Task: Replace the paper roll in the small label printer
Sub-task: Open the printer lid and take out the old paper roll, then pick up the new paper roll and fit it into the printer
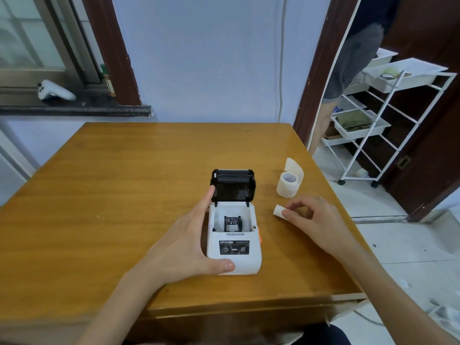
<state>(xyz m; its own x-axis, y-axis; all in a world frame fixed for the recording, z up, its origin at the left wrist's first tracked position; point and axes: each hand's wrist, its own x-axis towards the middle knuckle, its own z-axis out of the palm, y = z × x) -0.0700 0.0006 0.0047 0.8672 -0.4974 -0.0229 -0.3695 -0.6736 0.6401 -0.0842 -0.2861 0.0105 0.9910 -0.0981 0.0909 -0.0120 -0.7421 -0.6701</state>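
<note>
A small white label printer [237,252] stands on the wooden table [124,185] with its black lid [232,185] raised. Its paper bay shows only a black holder, no roll. My left hand [191,242] wraps the printer's left side, thumb at its front corner and index finger up against the lid. To the right, my right hand [313,217] pinches a small white paper core [278,210] that rests on the table. A full white paper roll [288,184] with a loose curled end stands upright behind that hand.
The table's right edge runs close to the roll and my right hand. A white wire rack [378,115] with bins stands on the floor at the right, with a person partly seen behind it. A white controller [56,90] lies on the window sill.
</note>
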